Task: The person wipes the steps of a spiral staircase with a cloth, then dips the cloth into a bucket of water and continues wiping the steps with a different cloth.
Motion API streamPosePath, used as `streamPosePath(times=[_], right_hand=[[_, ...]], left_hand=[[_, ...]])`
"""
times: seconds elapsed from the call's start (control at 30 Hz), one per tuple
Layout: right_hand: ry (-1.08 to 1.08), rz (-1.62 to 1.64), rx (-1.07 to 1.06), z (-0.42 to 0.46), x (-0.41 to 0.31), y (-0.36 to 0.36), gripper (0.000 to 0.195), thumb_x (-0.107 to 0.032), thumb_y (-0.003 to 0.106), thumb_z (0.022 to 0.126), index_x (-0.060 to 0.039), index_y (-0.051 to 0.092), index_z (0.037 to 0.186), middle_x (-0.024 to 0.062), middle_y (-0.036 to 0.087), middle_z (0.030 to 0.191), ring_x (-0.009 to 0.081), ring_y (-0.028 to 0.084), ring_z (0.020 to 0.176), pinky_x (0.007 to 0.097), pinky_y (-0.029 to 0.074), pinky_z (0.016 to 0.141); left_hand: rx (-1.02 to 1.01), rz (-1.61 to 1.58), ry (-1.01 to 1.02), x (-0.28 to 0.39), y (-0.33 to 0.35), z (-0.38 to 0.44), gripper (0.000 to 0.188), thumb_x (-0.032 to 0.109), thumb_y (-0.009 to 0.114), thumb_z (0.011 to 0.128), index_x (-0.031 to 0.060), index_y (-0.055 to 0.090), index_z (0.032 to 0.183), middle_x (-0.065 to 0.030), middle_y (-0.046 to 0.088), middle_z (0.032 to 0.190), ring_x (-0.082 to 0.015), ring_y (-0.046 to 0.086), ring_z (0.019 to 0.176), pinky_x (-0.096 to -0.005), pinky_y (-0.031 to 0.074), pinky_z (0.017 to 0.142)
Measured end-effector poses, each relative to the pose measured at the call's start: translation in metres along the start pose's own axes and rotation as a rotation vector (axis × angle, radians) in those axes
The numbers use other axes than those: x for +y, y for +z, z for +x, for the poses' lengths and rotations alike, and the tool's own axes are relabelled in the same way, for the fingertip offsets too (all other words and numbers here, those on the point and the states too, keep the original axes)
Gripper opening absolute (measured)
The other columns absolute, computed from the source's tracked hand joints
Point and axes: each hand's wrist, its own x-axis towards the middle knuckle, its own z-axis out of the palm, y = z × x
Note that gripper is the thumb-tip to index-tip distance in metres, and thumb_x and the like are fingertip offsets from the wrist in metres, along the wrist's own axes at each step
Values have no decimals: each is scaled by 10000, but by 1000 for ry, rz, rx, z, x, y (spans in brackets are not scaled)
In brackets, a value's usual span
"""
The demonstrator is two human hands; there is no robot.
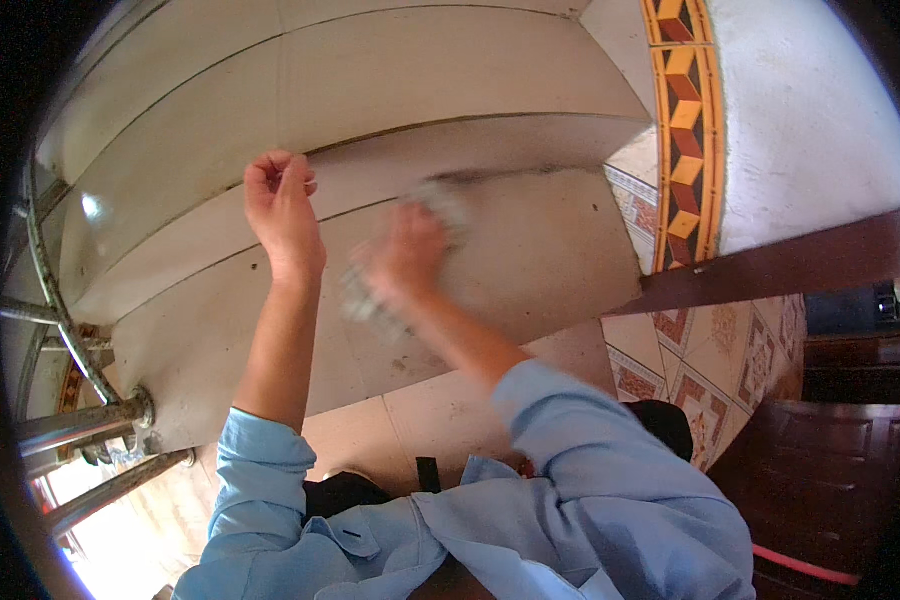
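Observation:
My right hand (406,251) presses a pale cloth (367,296) onto the tread of a tiled stair step (540,240). Both hand and cloth are blurred, and the cloth shows on either side of the hand. My left hand (279,187) hovers in front of the step, its fingers loosely curled inward. I see nothing held in it, though the inside of the curl is partly hidden. Dark smudges and small specks mark the tread, some near its front edge and some along the back joint.
More steps (450,67) rise beyond. A metal railing (82,424) runs along the left. On the right are a wall with a patterned tile border (686,142), a dark brown skirting (795,251) and dark wooden furniture (832,465). Patterned floor tiles (709,360) lie beside the step.

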Motion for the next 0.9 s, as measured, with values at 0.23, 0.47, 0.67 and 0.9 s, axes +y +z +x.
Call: streamPosePath(times=[0.23,0.47,0.67,0.9], right_hand=[[-521,162,35,30,79,-45,115,-168,600,691,-95,552,765,109,538,812,312,526,779,425,430,660],[-244,-325,-49,110,269,-150,251,-49,592,710,-77,541,955,152,539,986,338,489,946,423,401,798],[-181,-139,-306,19,202,-143,442,-41,665,632,-84,508,1043,196,507,1032,347,465,1042,409,399,857],[-223,-401,85,74,201,-137,578,-115,712,601,-158,504,1139,144,432,1157,375,457,1003,445,421,835]], left_hand=[[-113,59,35,23,31,-25,101,73,537,817,42,500,905,-12,521,811,-83,499,728,-233,422,653],[-101,24,41,25,16,-10,105,63,541,812,40,507,909,-7,526,816,-83,497,726,-231,421,658],[-161,-53,28,23,23,-18,96,45,537,802,39,515,895,2,521,779,-76,481,703,-224,410,640],[-294,0,-41,15,39,-33,84,67,533,833,68,529,917,7,528,848,-86,491,747,-231,397,678]])
